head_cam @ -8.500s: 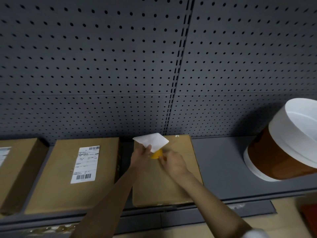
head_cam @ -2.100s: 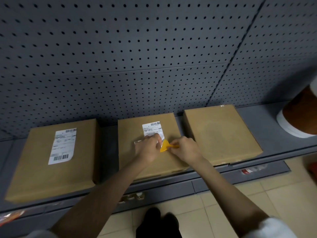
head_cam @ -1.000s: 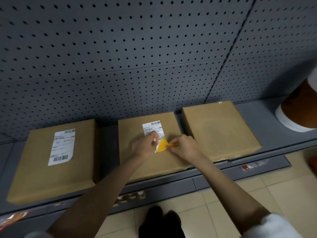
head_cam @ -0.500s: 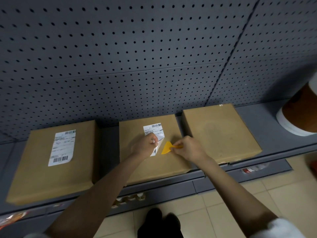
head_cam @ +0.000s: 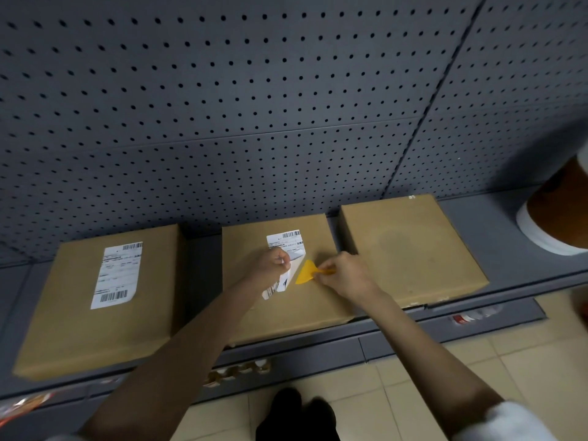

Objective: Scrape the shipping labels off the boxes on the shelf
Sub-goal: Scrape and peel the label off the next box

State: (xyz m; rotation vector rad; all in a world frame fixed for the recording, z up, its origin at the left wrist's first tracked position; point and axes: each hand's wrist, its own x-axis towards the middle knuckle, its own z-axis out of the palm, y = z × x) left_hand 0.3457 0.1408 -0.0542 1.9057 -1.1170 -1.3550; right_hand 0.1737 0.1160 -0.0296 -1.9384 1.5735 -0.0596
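Pinching the curled paper label [head_cam: 288, 268], the left hand [head_cam: 270, 265] lifts it — right hand [head_cam: 345, 275] grips a wedge-shaped orange scraper [head_cam: 305, 273].

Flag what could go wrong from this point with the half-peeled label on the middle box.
1. The left hand pinches the lifted edge of the label while its barcode end is still stuck down; a hard pull may tear it.
2. The orange scraper, held in the right hand, lies flat on the middle box; a steep push could gouge the cardboard.
3. The left box's label is untouched, so work remains.
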